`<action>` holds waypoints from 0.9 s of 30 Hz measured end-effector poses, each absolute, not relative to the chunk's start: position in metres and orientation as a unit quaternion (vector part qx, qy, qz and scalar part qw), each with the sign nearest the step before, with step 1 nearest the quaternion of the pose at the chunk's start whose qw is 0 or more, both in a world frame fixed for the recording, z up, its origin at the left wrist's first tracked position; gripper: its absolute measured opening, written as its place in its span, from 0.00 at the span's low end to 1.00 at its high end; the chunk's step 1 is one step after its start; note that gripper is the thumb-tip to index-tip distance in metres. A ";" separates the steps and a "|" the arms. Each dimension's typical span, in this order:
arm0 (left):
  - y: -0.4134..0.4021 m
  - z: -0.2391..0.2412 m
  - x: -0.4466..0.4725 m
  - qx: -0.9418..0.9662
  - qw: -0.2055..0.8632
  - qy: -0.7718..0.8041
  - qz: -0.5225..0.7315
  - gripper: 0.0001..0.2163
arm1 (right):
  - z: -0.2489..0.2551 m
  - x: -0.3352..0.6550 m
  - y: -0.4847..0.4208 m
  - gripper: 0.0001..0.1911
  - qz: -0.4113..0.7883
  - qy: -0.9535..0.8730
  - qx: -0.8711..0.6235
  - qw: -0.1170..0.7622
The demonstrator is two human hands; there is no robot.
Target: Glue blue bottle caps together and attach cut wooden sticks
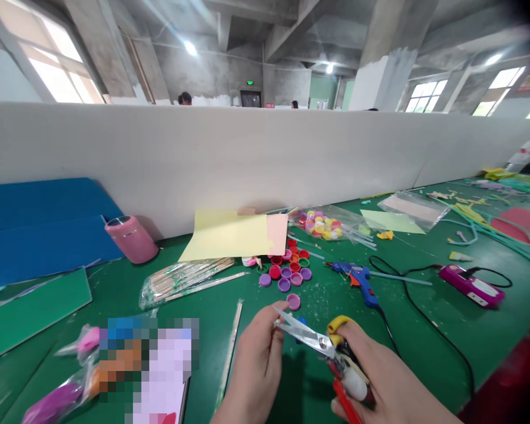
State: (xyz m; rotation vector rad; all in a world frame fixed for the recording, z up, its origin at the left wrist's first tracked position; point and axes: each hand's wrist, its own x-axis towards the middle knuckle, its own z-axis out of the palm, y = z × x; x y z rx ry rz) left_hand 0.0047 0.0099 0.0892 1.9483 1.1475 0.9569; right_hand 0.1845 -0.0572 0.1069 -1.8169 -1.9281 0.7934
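My right hand grips a pair of scissors with a yellow handle, the blades parted and pointing left. A red and white thing, whose kind I cannot make out, is also in or against that hand. My left hand is closed, its fingertips at the scissor tips; anything pinched there is too small or hidden. Something blue shows behind the blades. Just beyond the hands lies a pink bottle cap, near a group of red, purple and pink caps.
A blue glue gun lies right of the caps, near a purple power strip. Bagged wooden sticks, yellow foam sheet, pink cylinder and bagged colourful caps line the back. A white partition stands behind.
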 end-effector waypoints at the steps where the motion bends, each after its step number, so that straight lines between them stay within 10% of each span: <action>1: 0.010 0.089 0.005 0.758 0.325 0.437 0.359 0.14 | 0.106 0.185 -0.057 0.17 0.274 -0.686 -0.649 0.182; 27: 0.010 0.091 0.007 0.844 0.061 0.397 0.356 0.15 | 0.107 0.180 -0.057 0.13 0.312 -0.672 -0.649 0.174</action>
